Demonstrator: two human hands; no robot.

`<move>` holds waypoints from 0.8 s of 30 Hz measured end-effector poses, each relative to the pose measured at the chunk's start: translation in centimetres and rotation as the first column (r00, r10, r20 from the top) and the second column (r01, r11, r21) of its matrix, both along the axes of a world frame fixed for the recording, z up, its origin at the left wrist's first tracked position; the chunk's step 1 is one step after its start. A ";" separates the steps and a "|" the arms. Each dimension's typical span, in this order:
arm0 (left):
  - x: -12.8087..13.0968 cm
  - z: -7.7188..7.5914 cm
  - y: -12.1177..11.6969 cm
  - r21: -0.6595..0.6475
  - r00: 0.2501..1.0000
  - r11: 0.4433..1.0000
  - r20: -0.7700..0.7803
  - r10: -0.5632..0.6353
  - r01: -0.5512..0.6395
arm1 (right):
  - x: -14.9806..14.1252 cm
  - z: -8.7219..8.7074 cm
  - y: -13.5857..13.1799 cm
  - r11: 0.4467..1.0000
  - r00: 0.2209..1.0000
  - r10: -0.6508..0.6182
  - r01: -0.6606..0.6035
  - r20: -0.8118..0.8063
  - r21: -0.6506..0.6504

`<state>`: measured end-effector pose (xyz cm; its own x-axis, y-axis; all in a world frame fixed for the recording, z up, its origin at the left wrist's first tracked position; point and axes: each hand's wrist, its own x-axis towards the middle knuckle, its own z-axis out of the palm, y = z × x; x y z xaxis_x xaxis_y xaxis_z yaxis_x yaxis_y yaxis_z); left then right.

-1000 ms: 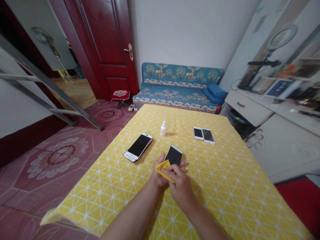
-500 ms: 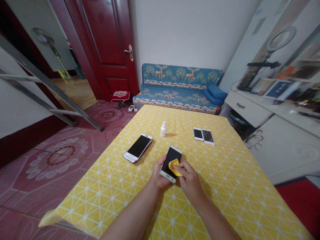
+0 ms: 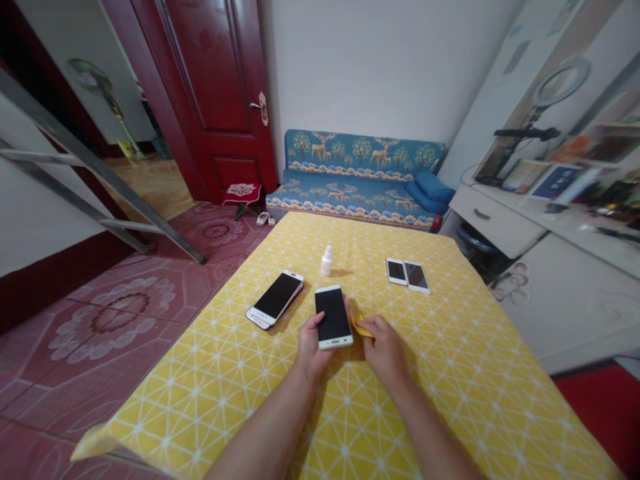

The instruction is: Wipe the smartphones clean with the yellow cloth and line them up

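Note:
A white-edged smartphone with a dark screen rests in my left hand, the thumb over its left edge and the other fingers mostly hidden beneath. Just right of the phone, my right hand pinches a yellow cloth, held slightly apart from the screen. Beyond the phone, a small white bottle stands upright on the table. To the left lie two stacked phones, the upper one with its dark screen facing up.
A yellow patterned tablecloth covers the table. Two white phones lie side by side at the far right. Behind the table is a blue sofa; a white cabinet stands right, a metal ladder left.
The held phone has turned more upright and shifted slightly left. My right hand has moved the cloth off the screen to the phone's right side.

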<state>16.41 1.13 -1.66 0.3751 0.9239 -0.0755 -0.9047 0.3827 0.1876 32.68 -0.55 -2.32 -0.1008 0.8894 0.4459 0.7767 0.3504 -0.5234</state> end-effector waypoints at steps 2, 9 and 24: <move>-0.1 0.0 0.3 0.000 1.000 1.000 -0.003 0.029 -0.029 | -0.5 0.1 -0.6 0.998 0.998 0.055 -0.054 -0.041 0.026; 0.2 0.1 0.0 0.057 1.000 0.998 -0.006 -0.004 0.004 | -1.9 1.7 -1.9 0.968 0.801 -0.147 -0.004 -0.580 -0.252; 2.1 -0.4 -1.7 0.276 0.871 0.935 -0.487 -0.064 0.223 | 6.3 0.9 1.4 0.901 0.449 -0.433 0.230 -0.782 -0.367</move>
<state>18.53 -0.59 -2.03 0.5000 0.8660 0.0091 -0.6202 0.3507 0.7017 39.00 0.80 -1.38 0.5443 0.8385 -0.0232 -0.0229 -0.0128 -0.9997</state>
